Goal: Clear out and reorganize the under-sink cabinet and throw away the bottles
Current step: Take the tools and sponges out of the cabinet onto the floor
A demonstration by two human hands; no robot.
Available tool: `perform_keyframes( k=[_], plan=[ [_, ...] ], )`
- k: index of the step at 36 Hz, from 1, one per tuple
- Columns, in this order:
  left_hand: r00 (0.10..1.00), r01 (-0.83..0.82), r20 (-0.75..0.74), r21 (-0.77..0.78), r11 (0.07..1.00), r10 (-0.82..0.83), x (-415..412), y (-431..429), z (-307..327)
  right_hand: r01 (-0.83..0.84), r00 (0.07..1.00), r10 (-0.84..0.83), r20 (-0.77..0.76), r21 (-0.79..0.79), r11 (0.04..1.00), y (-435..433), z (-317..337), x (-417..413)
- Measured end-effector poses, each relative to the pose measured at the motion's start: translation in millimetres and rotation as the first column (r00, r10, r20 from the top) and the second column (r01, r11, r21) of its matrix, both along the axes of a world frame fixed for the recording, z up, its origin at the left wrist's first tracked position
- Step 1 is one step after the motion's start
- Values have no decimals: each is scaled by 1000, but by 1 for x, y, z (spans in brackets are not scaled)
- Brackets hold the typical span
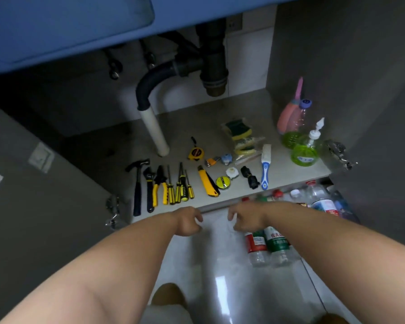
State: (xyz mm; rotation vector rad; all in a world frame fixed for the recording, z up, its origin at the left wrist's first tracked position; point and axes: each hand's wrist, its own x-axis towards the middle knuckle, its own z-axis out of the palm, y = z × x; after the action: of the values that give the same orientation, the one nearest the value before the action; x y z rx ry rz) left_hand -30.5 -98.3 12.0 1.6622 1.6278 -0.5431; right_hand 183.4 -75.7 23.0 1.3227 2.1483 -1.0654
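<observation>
Both hands, left hand (187, 220) and right hand (246, 218), pinch what seems a clear bag (216, 232) spread between curled fingers, apparently readied for the bottles (267, 246) just beside the right fingertips.

both bare forearms reach forward side by side, the left hand (187, 221) and right hand (246, 216) held close together just short of the cabinet floor's front edge (220, 204), knuckles up, fingers curled loosely downward, thumbs turned inward toward each other.
</observation>
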Motion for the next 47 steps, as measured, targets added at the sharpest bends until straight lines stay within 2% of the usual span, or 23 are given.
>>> perform_keyframes(
  k=[3, 5, 11, 15, 19, 22, 24, 26, 29, 32, 37, 41, 44, 45, 47],
  plan=[
    [996, -80, 31, -8, 997, 80, -16, 5, -1, -20, 993, 24, 114, -35, 999, 5, -2, -8],
    [984, -150, 95, 16, 988, 148, -21, 15, -1, 34, 994, -34, 103, -2, 999, 12, -4, -14],
    [891, -407, 280, 145, 902, 357, -43, 44, -22, 259, 957, -250, -144, 44, 965, 35, -32, -38],
    [867, -490, 241, 257, 833, 436, -61, 50, -39, 314, 936, -284, -207, 133, 940, 43, -58, -46],
    [820, -566, 214, 435, 700, 530, -75, 41, -58, 439, 877, -386, -287, 150, 886, 49, -74, -56],
    [803, -565, 155, 508, 650, 576, -91, 36, -71, 511, 833, -444, -329, 152, 846, 53, -79, -69],
    [786, -559, 103, 539, 630, 609, -103, 38, -75, 495, 837, -421, -349, 158, 854, 53, -81, -80],
    [746, -599, 90, 526, 604, 660, -115, 42, -78, 441, 858, -357, -369, 174, 880, 54, -83, -91],
    [625, -744, 170, 423, 517, 762, -129, 53, -82, 383, 876, -283, -391, 207, 900, 57, -84, -109],
    [531, -812, 150, 373, 450, 834, -137, 63, -89, 335, 886, -215, -410, 245, 910, 61, -86, -130],
    [576, -727, 65, 497, 474, 815, -144, 62, -104, 312, 869, -178, -462, 232, 921, 57, -93, -159],
    [530, -790, 88, 412, 453, 844, -145, 64, -102, 312, 842, -182, -509, 183, 932, 55, -92, -174],
    [421, -882, 191, 313, 351, 887, -146, 69, -100, 337, 805, -222, -550, 115, 935, 55, -90, -182],
    [360, -919, 266, 264, 291, 894, -146, 70, -100, 359, 777, -266, -570, 55, 932, 54, -89, -185],
    [181, -983, 437, 117, 144, 881, -144, 68, -99, 400, 721, -363, -590, -73, 914, 54, -85, -189]
  ],
)
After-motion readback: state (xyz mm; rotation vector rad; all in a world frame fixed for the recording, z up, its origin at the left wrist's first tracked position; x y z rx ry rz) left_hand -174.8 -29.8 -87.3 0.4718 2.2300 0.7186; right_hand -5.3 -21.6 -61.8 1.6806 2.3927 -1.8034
